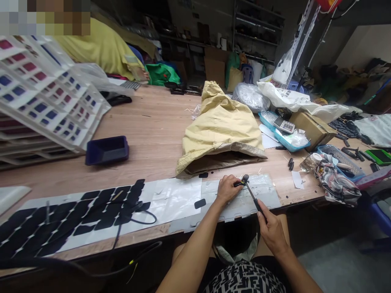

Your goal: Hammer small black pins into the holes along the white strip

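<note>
Head view, left hand: the left hand (227, 189) is over the near edge of the wood-grain table (152, 122), its fingers narrowed on a small black piece (238, 184).
Tool: a hammer-shaped tool with a silver shaft and black grip (252, 192); its rounded dark head is right beside the black piece, but whether they touch cannot be told.
Right hand: the right hand (271, 228) has its fingers wrapped around the lower end of the grip, the shaft slanting up and left.
Work surface: a greyish translucent flat sheet (269, 193) lies beneath the left hand and tool head.
Left along the edge: a white sheet (180, 194) bears rows of black rounded-rectangle pieces (104, 213), with a thin black cable (117, 232) across them.
Beyond the hands: an open-mouthed pale yellow cloth sack (224, 126).
Farther left: a dark blue rectangular plastic tray (106, 151) beside a white lattice plastic crate (51, 93).
Right side: a light blue perforated plastic basket (354, 173), near a brown cardboard box (314, 128).
</note>
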{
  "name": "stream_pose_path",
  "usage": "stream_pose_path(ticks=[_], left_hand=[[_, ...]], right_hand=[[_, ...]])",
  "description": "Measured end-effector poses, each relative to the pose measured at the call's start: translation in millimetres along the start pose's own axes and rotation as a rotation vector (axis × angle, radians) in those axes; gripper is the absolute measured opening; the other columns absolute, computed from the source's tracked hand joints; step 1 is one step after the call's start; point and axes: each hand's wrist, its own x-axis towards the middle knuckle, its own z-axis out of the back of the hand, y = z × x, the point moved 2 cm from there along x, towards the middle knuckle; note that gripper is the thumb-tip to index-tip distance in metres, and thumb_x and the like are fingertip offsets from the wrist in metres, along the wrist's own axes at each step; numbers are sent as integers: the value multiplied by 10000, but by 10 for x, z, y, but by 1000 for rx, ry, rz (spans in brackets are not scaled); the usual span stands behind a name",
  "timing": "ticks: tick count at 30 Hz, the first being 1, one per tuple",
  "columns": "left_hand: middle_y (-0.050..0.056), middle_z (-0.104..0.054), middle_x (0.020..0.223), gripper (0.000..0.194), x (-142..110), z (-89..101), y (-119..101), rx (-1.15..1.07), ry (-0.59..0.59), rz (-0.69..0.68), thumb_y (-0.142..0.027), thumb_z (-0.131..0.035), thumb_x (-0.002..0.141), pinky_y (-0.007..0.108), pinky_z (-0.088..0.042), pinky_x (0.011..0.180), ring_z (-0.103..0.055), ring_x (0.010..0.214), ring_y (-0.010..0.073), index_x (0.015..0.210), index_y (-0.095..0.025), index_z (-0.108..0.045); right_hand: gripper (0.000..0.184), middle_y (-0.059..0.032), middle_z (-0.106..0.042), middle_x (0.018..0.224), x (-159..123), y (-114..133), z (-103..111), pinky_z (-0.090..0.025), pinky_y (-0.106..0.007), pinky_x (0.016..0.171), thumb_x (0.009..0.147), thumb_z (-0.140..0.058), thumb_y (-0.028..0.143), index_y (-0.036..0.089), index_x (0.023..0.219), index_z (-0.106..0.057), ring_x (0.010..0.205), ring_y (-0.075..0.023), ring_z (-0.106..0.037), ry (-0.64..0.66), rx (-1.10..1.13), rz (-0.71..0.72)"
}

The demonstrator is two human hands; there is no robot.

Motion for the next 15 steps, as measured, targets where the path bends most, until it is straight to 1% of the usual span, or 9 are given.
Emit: stream_pose_path(ticks=[3,6,8,12,15], left_hand=[[17,-679,891,136,1,-7,4,5,5,9,-294,-699,781,362,-388,858,-538,951,231,900,-281,-763],[15,-683,904,154,8,-16,15,0,12,4,-303,-696,781,369,-385,872,-536,949,231,919,-288,-764],[15,-686,910,160,16,-23,30,-3,13,-1,-306,-694,779,373,-386,885,-537,947,230,921,-285,-764],[16,-691,929,169,26,-40,49,-8,17,-5,-303,-690,772,373,-395,884,-539,951,231,922,-274,-760],[15,-692,923,165,21,-41,41,-13,13,-12,-299,-692,767,369,-401,873,-543,943,231,917,-274,-757]], right_hand=[[447,-66,-657,1314,2,-8,-29,-515,-321,1038,982,-431,270,204,1400,-574,1183,-203,-650,35,-11,5],[450,-52,-658,1315,35,-77,29,-504,-307,1044,989,-418,308,216,1402,-573,1194,-199,-642,33,-36,-39],[459,-54,-663,1309,72,-169,119,-512,-311,1031,988,-416,335,224,1407,-569,1188,-209,-647,-1,-84,-91],[484,-75,-665,1303,128,-433,299,-549,-342,964,974,-416,361,223,1414,-562,1150,-251,-670,-60,-216,-238],[507,-81,-698,1247,123,-594,321,-572,-358,892,975,-390,366,237,1446,-526,1057,-269,-712,-48,-283,-308]])
